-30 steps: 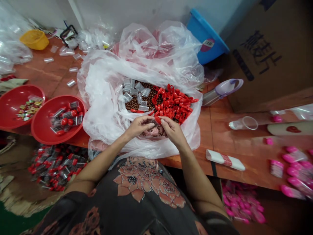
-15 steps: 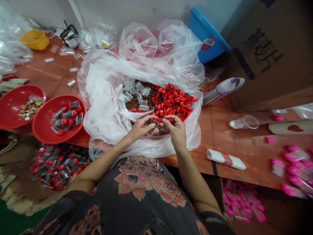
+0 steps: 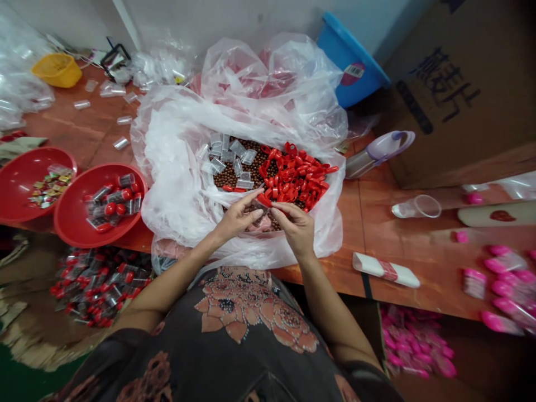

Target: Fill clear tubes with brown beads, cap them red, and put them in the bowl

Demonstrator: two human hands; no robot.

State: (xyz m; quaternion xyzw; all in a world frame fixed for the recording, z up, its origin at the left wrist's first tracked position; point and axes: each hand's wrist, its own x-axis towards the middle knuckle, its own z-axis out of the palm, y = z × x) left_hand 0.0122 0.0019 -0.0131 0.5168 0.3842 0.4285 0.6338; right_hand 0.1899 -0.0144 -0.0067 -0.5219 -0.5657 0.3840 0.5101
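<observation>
Over the near side of the plastic bag (image 3: 167, 167), my left hand (image 3: 238, 218) and my right hand (image 3: 298, 228) meet at a small red cap (image 3: 263, 200). Fingertips of both hands close on it from either side. A clear piece seems to sit against the cap, but fingers partly cover it. Just beyond lies a heap of red caps (image 3: 295, 176) on round brown beads (image 3: 228, 178). Several clear plastic tubes (image 3: 238, 148) rest on the beads to the left of that heap.
Left of the bag, a red bowl (image 3: 62, 223) holds capped tubes; another red bowl (image 3: 12, 195) holds small wrapped pieces. A blue bin (image 3: 355, 61), a cardboard box (image 3: 452, 145), a lidded bottle (image 3: 372, 153) and a clear cup (image 3: 425, 206) stand right. Pink-capped containers (image 3: 508, 285) lie far right.
The red cap has turned from lying level to tilted between my fingertips. My right hand has shifted slightly left and down, and my left index finger now reaches over the cap.
</observation>
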